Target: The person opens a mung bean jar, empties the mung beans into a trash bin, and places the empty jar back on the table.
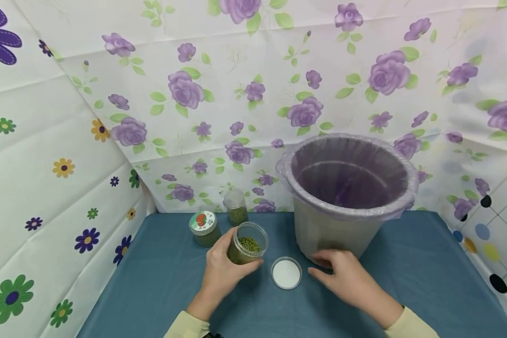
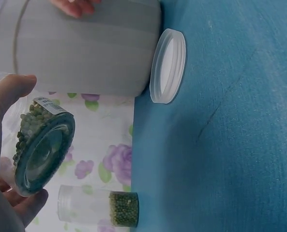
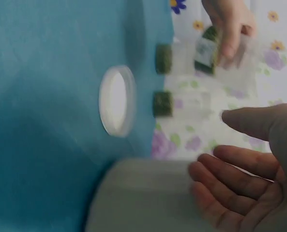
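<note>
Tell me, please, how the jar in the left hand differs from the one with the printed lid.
The held jar is open at the top, while the lidded jar wears a printed lid. The held jar is lifted and tilted in the left hand; the lidded jar stands upright on the table. Both are see-through, with green contents.
</note>
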{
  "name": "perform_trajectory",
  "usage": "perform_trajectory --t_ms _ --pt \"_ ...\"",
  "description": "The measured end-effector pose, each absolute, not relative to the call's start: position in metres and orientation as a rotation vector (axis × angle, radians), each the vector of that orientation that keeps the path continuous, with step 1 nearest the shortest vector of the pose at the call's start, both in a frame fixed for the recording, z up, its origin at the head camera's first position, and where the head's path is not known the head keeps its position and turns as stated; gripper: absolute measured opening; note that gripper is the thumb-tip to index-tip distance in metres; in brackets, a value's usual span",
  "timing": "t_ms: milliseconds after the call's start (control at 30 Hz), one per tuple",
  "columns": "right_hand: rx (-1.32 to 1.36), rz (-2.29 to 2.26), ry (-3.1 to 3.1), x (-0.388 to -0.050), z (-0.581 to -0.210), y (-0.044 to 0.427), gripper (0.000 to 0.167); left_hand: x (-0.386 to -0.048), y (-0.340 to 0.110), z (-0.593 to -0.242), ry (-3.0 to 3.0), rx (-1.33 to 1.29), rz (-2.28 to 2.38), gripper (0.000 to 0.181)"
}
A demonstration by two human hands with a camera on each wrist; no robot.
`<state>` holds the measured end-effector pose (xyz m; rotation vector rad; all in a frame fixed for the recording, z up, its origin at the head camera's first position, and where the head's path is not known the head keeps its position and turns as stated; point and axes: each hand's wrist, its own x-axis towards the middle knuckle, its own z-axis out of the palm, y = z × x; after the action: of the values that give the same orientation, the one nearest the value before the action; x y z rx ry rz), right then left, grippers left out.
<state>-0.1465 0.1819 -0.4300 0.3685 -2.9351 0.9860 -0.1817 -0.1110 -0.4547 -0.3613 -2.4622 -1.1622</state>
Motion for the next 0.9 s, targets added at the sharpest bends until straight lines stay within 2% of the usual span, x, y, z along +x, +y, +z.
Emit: perform_trajectory --t_ms 233,633,900 --pt "0.352 0.985 -2.997 -0.14 -0.398 0.208 0.024 -0.183 -0.111 -0.456 -2.46 -0.362 -1.162 0.088" --pt "0.565 0.892 -2.69 -0.117 -0.332 0.203 0.017 -0.187 -0.111 -0.452 -2.436 -0.394 -1.15 0.088" --pt "0.655 0.816 -2.422 -0.118 -0.291 0.214 0.022 -0.187 -0.112 -0.443 -2.404 -0.418 -1.167 0.087"
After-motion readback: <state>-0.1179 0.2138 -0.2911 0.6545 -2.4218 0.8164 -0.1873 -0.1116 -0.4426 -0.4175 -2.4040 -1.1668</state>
